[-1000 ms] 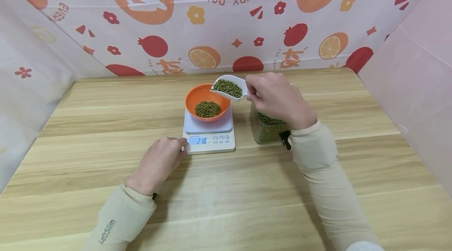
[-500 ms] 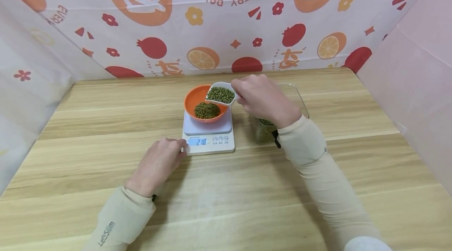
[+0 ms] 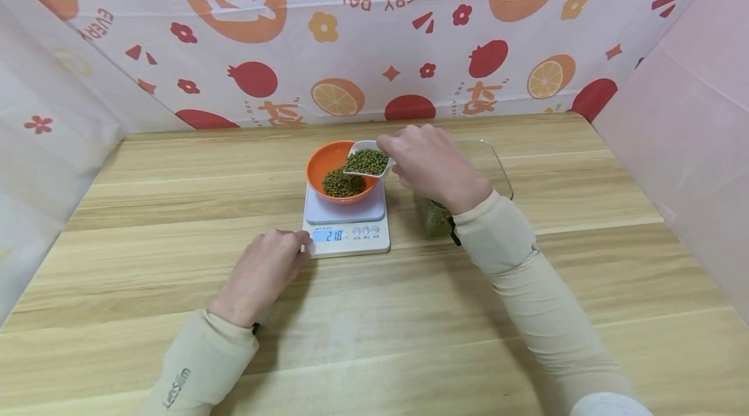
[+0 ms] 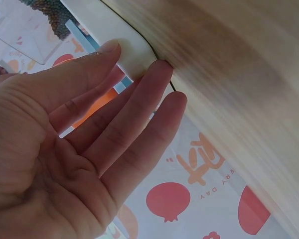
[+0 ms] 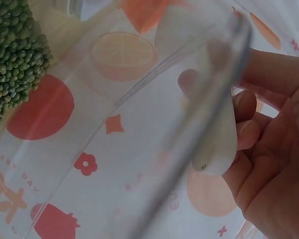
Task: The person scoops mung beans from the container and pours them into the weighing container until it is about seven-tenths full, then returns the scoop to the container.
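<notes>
In the head view my right hand [image 3: 432, 164] grips the handle of a white scoop [image 3: 364, 145] heaped with mung beans [image 3: 368, 161]. The scoop hangs tilted over the right side of an orange bowl [image 3: 320, 166], beans right at its lip. More mung beans lie in the bowl, which sits on a white kitchen scale [image 3: 351, 247] reading 21.8. The scoop's handle [image 5: 217, 149] shows between fingers and thumb in the right wrist view. My left hand [image 3: 263, 273] holds the scale's near left corner, thumb [image 4: 109, 48] along one edge, fingers on the adjoining side.
A clear container [image 3: 435, 224] with mung beans [image 5: 12, 59] stands right of the scale, partly hidden under my right forearm. Its transparent rim rises close to that wrist. A fruit-print cloth [image 3: 374, 45] hangs behind the wooden table [image 3: 175, 208].
My right hand has carried the scoop left and slightly down over the bowl, and tilted it so beans gather at its lip. My left hand and the scale reading stay the same.
</notes>
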`<state>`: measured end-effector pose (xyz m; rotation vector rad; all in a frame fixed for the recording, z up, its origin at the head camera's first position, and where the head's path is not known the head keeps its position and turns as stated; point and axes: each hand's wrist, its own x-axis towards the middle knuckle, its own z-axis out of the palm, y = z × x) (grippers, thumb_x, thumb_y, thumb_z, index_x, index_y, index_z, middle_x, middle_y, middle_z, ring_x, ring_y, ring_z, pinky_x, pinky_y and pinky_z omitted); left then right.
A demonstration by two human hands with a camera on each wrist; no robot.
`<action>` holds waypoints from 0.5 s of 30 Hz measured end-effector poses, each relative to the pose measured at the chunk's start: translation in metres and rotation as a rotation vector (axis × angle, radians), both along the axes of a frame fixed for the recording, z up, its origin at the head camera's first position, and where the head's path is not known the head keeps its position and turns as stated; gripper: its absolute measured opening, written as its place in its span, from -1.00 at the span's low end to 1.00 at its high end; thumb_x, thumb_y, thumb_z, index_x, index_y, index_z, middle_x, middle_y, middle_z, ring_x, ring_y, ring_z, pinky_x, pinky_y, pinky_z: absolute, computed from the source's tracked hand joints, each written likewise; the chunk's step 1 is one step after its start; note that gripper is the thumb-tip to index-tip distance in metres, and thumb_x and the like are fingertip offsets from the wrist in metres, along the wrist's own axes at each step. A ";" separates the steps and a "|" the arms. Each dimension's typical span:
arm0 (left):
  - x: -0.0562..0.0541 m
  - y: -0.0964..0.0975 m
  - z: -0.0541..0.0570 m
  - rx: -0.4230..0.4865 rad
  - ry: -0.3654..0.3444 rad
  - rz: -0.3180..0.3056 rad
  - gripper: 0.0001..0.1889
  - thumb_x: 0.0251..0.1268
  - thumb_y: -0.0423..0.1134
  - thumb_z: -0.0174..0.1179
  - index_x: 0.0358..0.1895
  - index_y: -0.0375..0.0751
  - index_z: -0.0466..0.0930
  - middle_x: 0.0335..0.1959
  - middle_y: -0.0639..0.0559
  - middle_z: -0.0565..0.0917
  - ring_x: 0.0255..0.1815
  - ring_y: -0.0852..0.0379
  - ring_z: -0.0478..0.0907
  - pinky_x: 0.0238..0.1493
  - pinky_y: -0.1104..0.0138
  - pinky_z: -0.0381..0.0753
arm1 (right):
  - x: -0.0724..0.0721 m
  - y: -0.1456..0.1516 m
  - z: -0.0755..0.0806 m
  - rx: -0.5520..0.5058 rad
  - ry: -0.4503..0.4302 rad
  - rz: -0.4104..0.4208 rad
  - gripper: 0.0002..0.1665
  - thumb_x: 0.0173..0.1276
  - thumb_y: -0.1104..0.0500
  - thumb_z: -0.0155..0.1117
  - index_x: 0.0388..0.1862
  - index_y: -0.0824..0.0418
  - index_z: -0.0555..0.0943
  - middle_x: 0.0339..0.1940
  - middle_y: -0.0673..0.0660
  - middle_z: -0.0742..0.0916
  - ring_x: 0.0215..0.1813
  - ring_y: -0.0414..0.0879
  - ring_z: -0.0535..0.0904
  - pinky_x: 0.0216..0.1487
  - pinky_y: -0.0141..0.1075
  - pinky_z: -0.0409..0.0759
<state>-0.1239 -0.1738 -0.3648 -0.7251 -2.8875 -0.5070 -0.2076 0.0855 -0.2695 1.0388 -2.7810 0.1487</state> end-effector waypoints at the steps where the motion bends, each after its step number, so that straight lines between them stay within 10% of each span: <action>1: 0.000 0.000 0.000 -0.001 0.001 0.001 -0.88 0.13 -0.60 0.33 -0.38 -0.34 0.70 -0.62 0.06 0.57 -0.61 0.19 0.39 -0.57 0.31 0.46 | 0.000 0.000 0.000 0.007 0.003 -0.003 -0.80 0.32 0.37 0.39 -0.08 0.29 0.67 -0.40 0.14 0.74 -0.42 0.03 0.58 -0.36 -0.21 0.53; 15: 0.000 0.000 0.000 -0.003 0.007 0.003 -0.87 0.11 -0.63 0.31 -0.38 -0.35 0.70 -0.55 0.00 0.65 -0.59 0.16 0.43 -0.54 0.29 0.51 | -0.001 -0.005 0.003 0.062 0.074 -0.013 -0.76 0.33 0.41 0.34 -0.08 0.21 0.78 -0.44 0.09 0.73 -0.47 -0.01 0.53 -0.49 -0.27 0.42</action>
